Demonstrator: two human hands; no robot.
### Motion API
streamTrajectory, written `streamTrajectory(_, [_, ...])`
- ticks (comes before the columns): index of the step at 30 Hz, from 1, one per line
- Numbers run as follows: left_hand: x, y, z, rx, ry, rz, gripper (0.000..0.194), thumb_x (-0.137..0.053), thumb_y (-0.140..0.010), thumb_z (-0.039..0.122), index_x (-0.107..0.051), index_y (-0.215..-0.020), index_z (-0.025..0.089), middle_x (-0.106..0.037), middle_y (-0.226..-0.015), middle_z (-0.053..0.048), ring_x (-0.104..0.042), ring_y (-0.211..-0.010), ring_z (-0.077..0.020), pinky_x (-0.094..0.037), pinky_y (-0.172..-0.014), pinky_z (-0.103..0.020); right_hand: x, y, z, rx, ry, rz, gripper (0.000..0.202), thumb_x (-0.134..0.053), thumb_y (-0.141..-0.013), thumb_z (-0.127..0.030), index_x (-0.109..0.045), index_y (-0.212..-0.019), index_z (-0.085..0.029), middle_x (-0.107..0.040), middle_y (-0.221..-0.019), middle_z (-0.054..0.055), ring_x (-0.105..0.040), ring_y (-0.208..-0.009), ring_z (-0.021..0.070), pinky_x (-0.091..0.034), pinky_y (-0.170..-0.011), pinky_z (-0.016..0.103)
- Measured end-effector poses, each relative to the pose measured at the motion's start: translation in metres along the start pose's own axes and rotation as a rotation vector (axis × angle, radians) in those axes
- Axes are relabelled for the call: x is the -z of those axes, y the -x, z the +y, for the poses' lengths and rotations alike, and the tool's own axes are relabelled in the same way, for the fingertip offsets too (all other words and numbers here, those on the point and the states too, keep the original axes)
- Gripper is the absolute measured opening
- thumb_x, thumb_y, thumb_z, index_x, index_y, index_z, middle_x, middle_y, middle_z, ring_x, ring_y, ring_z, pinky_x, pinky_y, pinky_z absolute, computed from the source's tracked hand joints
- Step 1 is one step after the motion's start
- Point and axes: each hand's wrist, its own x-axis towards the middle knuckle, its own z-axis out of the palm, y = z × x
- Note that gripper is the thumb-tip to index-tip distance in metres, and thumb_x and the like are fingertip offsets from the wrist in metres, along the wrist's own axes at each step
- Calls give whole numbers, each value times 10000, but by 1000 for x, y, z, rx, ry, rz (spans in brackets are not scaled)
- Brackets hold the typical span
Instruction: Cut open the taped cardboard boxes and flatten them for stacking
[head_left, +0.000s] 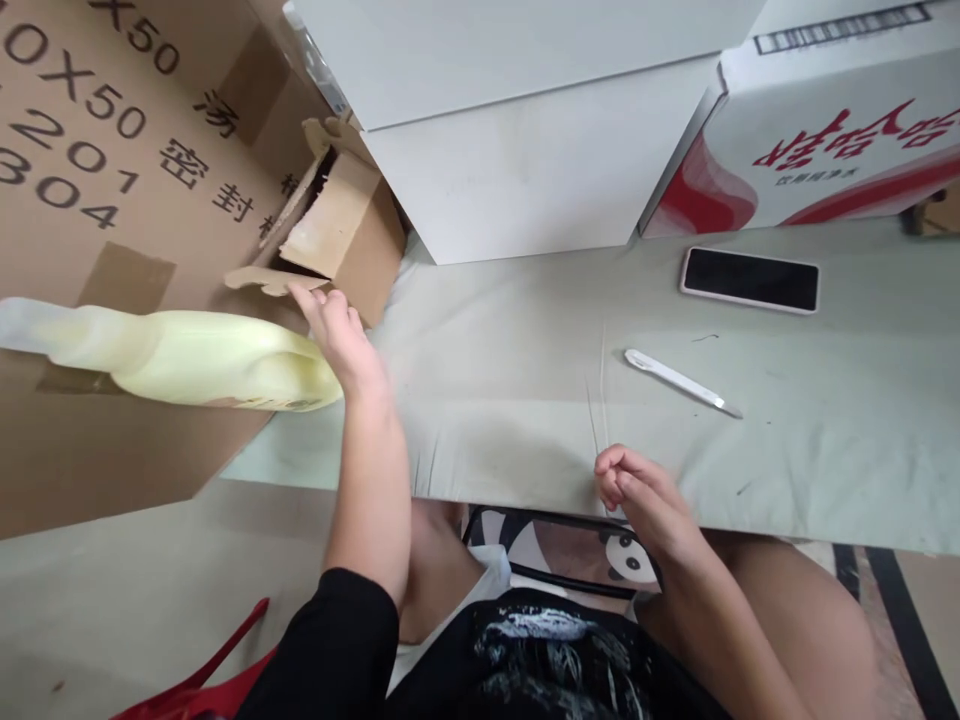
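My left hand (pixel 341 335) is raised at the left, fingers stretched out, by the base of a pale yellow bottle (pixel 217 358) lying sideways in view. Whether hand and bottle touch is unclear. Behind the fingertips is a small open cardboard box (pixel 367 235). Near the table's front edge, my right hand (pixel 637 490) has its fingers curled together around thin pale strands (pixel 602 410) that run up over the cloth. To its upper right lies a white pen-like cutter (pixel 679 381), and farther back a phone (pixel 750 280) with a dark screen.
White boxes (pixel 517 165) stand along the back of the cloth-covered table (pixel 495 400). A red and white carton (pixel 810 150) is at the back right. Large printed cardboard boxes (pixel 150 190) fill the left side. Something red (pixel 232 640) shows at the lower left.
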Motion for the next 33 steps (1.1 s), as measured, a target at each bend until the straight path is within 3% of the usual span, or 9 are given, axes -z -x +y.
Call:
streamTrajectory(7, [-24, 79, 65, 120, 175, 112, 745, -163, -1004, 555, -44, -1684, 274, 37, -1835, 62, -36, -1705, -139, -89, -1423, -392, -2, 19, -11, 77, -73, -89, 409, -715, -901, -606, -668, -898, -199, -443, -562, -55, -421, -534, 112, -392, -525, 253])
streamTrajectory(17, [-62, 180, 151, 272, 398, 102, 760, -117, -1005, 498, -83, -1720, 241, -133, -1825, 34, -157, -1678, -75, -185, -1392, -340, 0, 54, -20, 199, -14, -138, 419, -693, -909, -616, -663, -887, -199, -469, -564, -50, -474, -535, 120, -433, -540, 264])
streamTrajectory(20, [-63, 228, 155, 317, 426, -85, 730, -232, -1006, 552, -296, -1684, 289, -251, -1796, 29, -202, -1681, -154, -285, -1373, -422, -1, 60, -22, 202, 24, -64, 364, -690, -916, -568, -655, -889, -207, -485, -574, -51, -474, -534, 112, -430, -544, 259])
streamTrajectory(24, [-42, 278, 156, 465, 467, -625, 556, -545, -959, 498, -577, -1512, 449, -426, -1707, 72, -439, -1589, -244, -546, -1213, -455, -1, 64, -37, 242, 164, 44, 213, -673, -948, -440, -669, -1004, -234, -563, -705, -27, -501, -592, 112, -466, -583, 268])
streamTrajectory(28, [9, 272, 159, 285, 205, -998, 361, -514, -1015, 453, -777, -1260, 424, -841, -1139, -23, -827, -994, -310, -730, -784, -511, -4, 58, -54, 475, 410, 13, 180, -648, -979, -369, -691, -1130, -280, -666, -994, 44, -640, -905, 176, -572, -796, 336])
streamTrajectory(29, [20, 261, 154, 58, 164, -875, 307, -541, -999, 481, -814, -1135, 443, -843, -867, 0, -816, -741, -288, -716, -618, -496, -6, 54, -56, 538, 477, -19, 197, -642, -987, -356, -693, -1166, -293, -675, -1076, 58, -652, -1004, 190, -584, -861, 356])
streamTrajectory(30, [28, 245, 144, -183, 108, -586, 254, -578, -972, 499, -825, -1018, 466, -806, -732, 39, -783, -627, -270, -705, -580, -509, -10, 48, -56, 590, 536, -62, 224, -638, -993, -349, -690, -1205, -300, -675, -1160, 71, -654, -1098, 203, -591, -922, 376])
streamTrajectory(31, [33, 228, 131, -340, 22, -258, 215, -605, -941, 477, -815, -990, 488, -822, -820, 79, -814, -751, -282, -724, -740, -577, -14, 41, -56, 633, 583, -104, 255, -635, -995, -344, -684, -1242, -302, -666, -1245, 85, -648, -1189, 215, -592, -982, 397])
streamTrajectory(33, [29, 191, 96, -345, -33, -57, 327, -664, -919, 408, -737, -1226, 496, -752, -1349, 136, -672, -1371, -327, -474, -1261, -664, -25, 25, -54, 689, 650, -170, 308, -627, -996, -325, -666, -1299, -282, -624, -1396, 114, -611, -1347, 236, -570, -1097, 434])
